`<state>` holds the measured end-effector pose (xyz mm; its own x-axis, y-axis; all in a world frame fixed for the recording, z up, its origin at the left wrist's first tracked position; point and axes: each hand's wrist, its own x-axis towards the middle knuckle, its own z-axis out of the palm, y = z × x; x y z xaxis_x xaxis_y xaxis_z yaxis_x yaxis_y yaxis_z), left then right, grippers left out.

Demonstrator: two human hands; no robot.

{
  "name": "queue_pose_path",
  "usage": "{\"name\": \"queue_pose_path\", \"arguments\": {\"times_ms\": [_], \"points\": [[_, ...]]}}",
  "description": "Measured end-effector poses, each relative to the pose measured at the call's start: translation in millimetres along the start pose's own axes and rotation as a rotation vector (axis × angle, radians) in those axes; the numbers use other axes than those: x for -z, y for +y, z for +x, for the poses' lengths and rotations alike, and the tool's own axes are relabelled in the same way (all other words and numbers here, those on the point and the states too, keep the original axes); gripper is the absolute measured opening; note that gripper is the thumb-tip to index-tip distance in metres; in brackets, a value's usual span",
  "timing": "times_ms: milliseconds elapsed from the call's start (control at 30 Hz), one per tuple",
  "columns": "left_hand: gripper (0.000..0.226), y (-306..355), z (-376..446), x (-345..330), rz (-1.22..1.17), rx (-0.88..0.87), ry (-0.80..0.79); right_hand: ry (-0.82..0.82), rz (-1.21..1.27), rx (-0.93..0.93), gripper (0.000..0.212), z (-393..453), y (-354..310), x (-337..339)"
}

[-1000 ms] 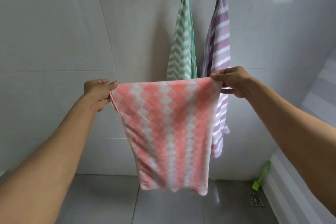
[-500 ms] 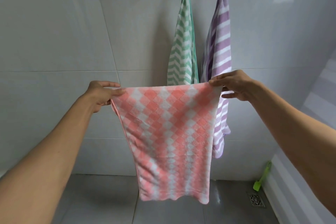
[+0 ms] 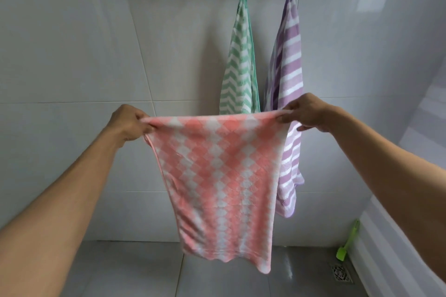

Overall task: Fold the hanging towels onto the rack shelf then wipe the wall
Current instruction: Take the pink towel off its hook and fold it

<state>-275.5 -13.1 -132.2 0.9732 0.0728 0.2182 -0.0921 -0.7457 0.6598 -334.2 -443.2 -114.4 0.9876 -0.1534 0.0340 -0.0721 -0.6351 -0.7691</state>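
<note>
My left hand and right hand have each shifted slightly toward 6 o'clock, drawing the top edge of the pink checked towel taut and level; its hem now hangs lower.

Left hand and right hand pinch the pink checked towel taut by its top corners, before green towel and purple towel hanging on hooks.

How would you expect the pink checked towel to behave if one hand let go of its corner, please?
The pink towel is probably floppy: it sags between the left hand and right hand and hangs in soft folds. It seems light, since fingertip pinches hold it. Released, that corner would likely drop and swing, not hold shape.
</note>
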Motion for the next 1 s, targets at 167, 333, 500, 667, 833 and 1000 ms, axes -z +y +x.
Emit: {"name": "queue_pose_path", "arguments": {"times_ms": [167, 333, 500, 667, 833, 1000], "points": [[0.022, 16.4, 1.7, 15.7, -0.638, 0.009, -0.136, -0.171, 0.553, 0.127, 0.111, -5.8, -15.0, 26.5], [0.017, -31.8, -34.0, -62.1, -0.710, 0.266, -0.117, -0.250, 0.466, -0.102, 0.106, -23.9, 51.2, -43.1], [0.027, -24.0, -21.3, -54.6, -0.765, 0.377, -0.065, -0.196, 0.485, -0.148, 0.076, -18.8, 45.0, -36.6], [0.086, 3.3, -22.2, -17.6, -0.843, 0.206, -0.277, -0.361, 0.700, -0.092, 0.083, -14.4, 27.1, -17.0], [0.025, -31.5, -46.4, -49.5, -0.725, 0.341, -0.226, -0.425, 0.657, -0.118, 0.090, -31.0, 64.2, -40.3], [0.074, -30.0, -38.8, -39.6, -0.918, 0.257, -0.363, -0.488, 0.773, -0.093, 0.055, -37.1, 60.7, -44.7]]}}
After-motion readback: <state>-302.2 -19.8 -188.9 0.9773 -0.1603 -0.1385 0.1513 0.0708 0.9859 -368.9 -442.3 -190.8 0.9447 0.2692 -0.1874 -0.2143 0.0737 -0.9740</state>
